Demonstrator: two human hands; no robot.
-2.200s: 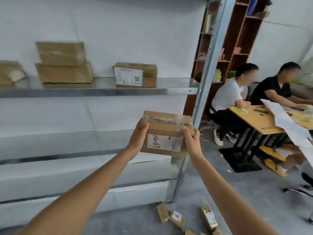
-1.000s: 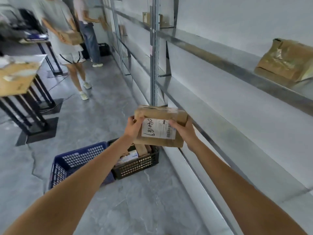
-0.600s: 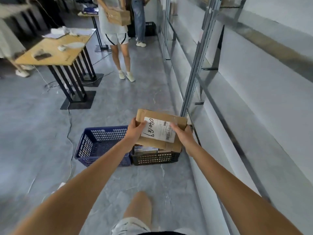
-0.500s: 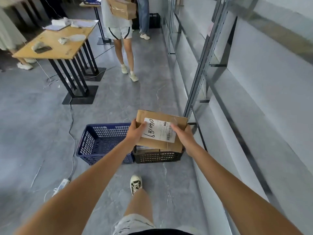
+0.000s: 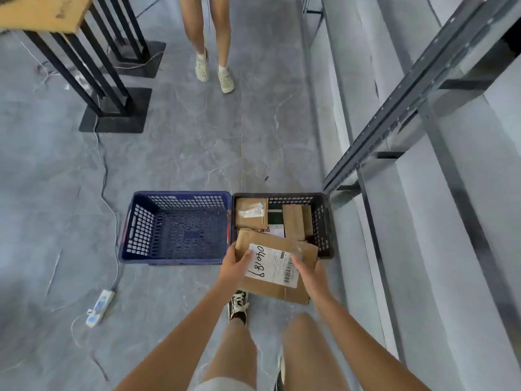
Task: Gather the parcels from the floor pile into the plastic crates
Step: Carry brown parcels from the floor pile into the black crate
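I hold a brown cardboard parcel (image 5: 275,270) with a white label marked 04018, gripped on both sides. My left hand (image 5: 235,266) holds its left edge and my right hand (image 5: 311,273) holds its right edge. The parcel hangs over the near rim of a black plastic crate (image 5: 322,221), which holds several cardboard parcels (image 5: 251,213). A blue plastic crate (image 5: 141,230) stands beside it on the left, touching it, with nothing visible inside.
Metal shelving (image 5: 394,114) runs along the right. A person's legs (image 5: 214,52) stand on the floor beyond the crates. A wooden table with black legs (image 5: 93,66) is at the upper left. A power strip (image 5: 100,306) and cable lie on the floor at left.
I have walked closer to the crates and my view has tilted down. The parcel has lowered from chest height to just above the black crate's near edge.
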